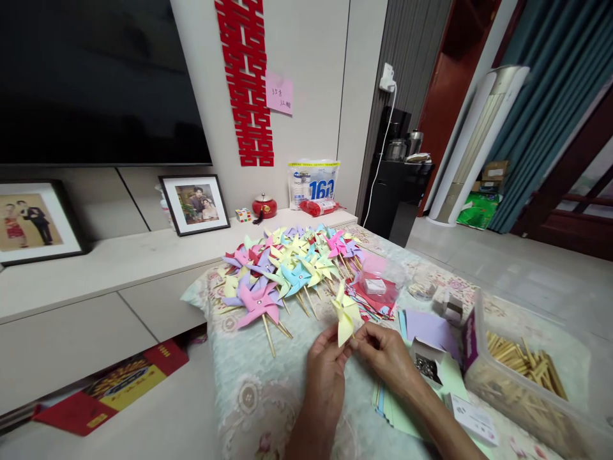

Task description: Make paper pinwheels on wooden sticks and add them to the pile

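Observation:
A pale yellow paper pinwheel [345,314] stands upright between my two hands above the table. My left hand [326,358] is closed at its lower left side, with the fingertips partly hidden behind the paper. My right hand [383,350] pinches the short visible bit of stick just under the blades. Beyond them lies a heap of finished pinwheels [297,276] in pink, purple, blue, yellow and green, on wooden sticks. A small open box of metal fasteners [425,369] sits beside my right forearm, on coloured paper sheets [433,332].
At the right stands a clear plastic bin [479,377] of wooden sticks [527,364]. A white box [472,418] lies in front of it. Behind my right hand are a plastic bag [383,271] and red paper scraps [357,297]. The TV cabinet [119,268] borders the table's far left.

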Motion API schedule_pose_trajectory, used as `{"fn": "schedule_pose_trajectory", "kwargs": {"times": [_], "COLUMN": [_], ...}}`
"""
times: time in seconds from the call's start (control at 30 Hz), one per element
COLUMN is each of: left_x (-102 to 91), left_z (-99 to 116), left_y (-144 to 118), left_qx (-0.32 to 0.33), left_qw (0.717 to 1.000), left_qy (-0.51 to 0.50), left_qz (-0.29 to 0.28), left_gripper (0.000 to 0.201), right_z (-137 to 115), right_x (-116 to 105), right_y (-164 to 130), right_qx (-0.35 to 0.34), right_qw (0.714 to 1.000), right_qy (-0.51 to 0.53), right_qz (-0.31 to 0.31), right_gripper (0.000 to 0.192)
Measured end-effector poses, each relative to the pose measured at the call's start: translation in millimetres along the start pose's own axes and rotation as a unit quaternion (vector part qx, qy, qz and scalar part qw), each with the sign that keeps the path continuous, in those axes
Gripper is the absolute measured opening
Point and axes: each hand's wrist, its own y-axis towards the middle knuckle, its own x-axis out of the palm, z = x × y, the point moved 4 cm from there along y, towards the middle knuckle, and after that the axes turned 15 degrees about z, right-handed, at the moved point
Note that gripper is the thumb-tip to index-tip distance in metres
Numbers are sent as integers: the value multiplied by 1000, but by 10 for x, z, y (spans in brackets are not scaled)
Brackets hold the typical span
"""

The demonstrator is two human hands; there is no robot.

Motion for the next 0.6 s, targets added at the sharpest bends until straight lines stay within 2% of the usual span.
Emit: {"fn": "schedule_pose_trajectory", "kwargs": {"times": [0.17, 0.37, 0.47, 0.6], "left_x": [-80, -85, -62, -30], "left_z": [-31, -30, -48, -119], "left_y": [30, 16, -1, 11], "left_qx": [7, 13, -4, 7], "left_qw": [999, 998, 998, 994], "left_qy": [7, 34, 53, 109], "left_qz": [45, 46, 24, -4], "left_gripper": [26, 26, 26, 22], "right_z": [-32, -182, -310, -499], "right_x": [-60, -64, 36, 308], "right_y": [109, 319, 423, 517], "right_qx": [-6, -3, -3, -13], "right_qw": [1000, 999, 999, 998], "right_qy": [-17, -47, -44, -59], "right_qz": [13, 13, 1, -31], "right_gripper": [24, 24, 22, 18]}}
